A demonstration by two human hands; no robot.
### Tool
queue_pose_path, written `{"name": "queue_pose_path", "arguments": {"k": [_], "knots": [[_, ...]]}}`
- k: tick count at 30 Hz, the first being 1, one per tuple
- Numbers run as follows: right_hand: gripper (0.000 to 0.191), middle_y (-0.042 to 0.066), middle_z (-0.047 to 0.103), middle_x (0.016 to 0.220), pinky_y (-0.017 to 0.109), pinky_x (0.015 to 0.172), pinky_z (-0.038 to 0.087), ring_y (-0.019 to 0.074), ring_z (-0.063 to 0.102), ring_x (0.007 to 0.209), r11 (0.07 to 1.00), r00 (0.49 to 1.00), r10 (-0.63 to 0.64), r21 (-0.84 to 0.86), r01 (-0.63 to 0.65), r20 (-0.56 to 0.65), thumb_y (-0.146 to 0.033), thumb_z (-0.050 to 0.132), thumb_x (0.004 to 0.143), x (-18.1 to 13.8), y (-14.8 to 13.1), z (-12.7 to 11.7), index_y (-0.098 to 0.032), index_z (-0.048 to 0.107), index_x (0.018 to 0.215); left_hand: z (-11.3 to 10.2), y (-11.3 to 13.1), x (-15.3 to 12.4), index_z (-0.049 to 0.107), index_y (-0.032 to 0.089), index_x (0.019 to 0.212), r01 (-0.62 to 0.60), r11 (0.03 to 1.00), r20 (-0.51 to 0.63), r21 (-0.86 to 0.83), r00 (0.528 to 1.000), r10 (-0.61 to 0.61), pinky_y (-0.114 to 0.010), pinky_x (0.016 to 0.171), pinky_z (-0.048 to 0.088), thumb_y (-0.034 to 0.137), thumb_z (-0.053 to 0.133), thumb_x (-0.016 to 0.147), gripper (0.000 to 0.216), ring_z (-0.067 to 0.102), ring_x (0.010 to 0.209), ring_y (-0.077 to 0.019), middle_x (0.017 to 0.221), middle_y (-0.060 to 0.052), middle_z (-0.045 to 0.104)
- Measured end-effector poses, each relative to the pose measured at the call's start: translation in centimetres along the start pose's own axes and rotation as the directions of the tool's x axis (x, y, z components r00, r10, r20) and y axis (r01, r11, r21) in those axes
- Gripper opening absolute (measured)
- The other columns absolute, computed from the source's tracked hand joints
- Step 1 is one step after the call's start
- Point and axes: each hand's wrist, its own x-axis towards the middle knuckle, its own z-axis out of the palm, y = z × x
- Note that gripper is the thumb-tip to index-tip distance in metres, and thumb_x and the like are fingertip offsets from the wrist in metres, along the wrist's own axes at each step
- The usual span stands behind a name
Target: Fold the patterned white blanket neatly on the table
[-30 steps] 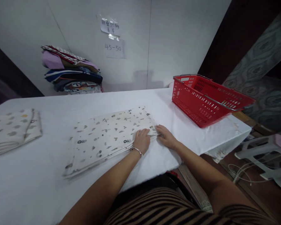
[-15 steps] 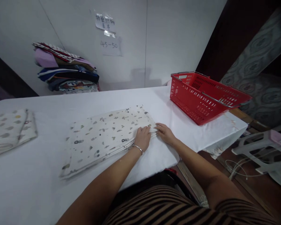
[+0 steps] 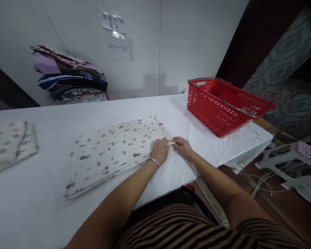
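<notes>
A white cloth (image 3: pixel 114 148) with small grey-green prints lies folded in several layers on the white-covered table (image 3: pixel 176 110). Both hands are at its near right corner. My left hand (image 3: pixel 160 151), with a bracelet at the wrist, is closed over the near edge, fingers on top of the cloth. Just to its right, my right hand (image 3: pixel 182 147) pinches the corner's layered edges. The thumbs and the undersides of the layers are mostly hidden.
Another folded printed cloth (image 3: pixel 11 145) lies at the table's left. A red shopping basket (image 3: pixel 220 114) stands at the right end. Stacked folded fabrics (image 3: pixel 72 77) sit by the wall, under paper signs (image 3: pixel 119 46). A plastic stool (image 3: pixel 287 162) is on the floor at right.
Both hands stay at the cloth's corner; the left hand has shifted slightly right, closer to the right hand. The whole view has moved a little.
</notes>
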Motion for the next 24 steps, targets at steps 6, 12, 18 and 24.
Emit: {"name": "queue_pose_path", "arguments": {"k": [6,12,18,24], "knots": [[0.018,0.005,0.063,0.105,0.036,0.09,0.045,0.0196,0.058,0.098,0.991,0.998,0.062,0.119,-0.064,0.023,-0.025,0.061,0.077,0.4,-0.1,-0.2,-0.025,0.071,0.092,-0.7,-0.4,-0.4,0.068,0.023,0.09,0.023,0.995,0.031,-0.093,0.999,-0.02,-0.044,0.104,0.028,0.018,0.048,0.082,0.022,0.042,0.122,-0.0216,0.126,-0.005,0.055],[0.036,0.008,0.053,0.127,0.038,0.093,0.043,0.0221,0.051,0.114,0.975,0.997,0.074,0.21,-0.071,-0.005,-0.024,0.064,0.072,-0.5,-0.7,-1.0,-0.023,0.061,0.107,-0.3,-0.7,-0.4,0.068,0.025,0.093,0.072,0.991,0.019,-0.113,0.997,-0.07,-0.042,0.1,0.032,0.019,0.052,0.079,0.023,0.044,0.119,-0.0214,0.128,-0.004,0.053],[0.015,0.008,0.046,0.134,0.041,0.104,0.033,0.0214,0.04,0.126,0.992,0.989,-0.127,-0.001,0.127,-0.075,-0.014,0.055,0.075,-2.0,-1.7,-1.5,-0.021,0.062,0.086,-0.2,-0.7,-0.3,0.068,0.026,0.093,0.109,0.988,0.038,-0.11,0.994,-0.106,-0.04,0.099,0.033,0.022,0.052,0.079,0.021,0.046,0.117,-0.021,0.128,-0.003,0.054],[0.022,0.009,0.043,0.138,0.048,0.104,0.034,0.0242,0.034,0.13,0.938,0.968,-0.248,-0.24,0.252,0.046,-0.018,0.056,0.08,-1.6,-1.6,-1.0,-0.023,0.063,0.1,-0.1,-0.8,-0.2,0.068,0.027,0.094,0.123,0.988,0.051,-0.089,0.992,-0.119,-0.039,0.098,0.034,0.023,0.05,0.081,0.023,0.046,0.116,-0.0205,0.129,-0.002,0.053]]}}
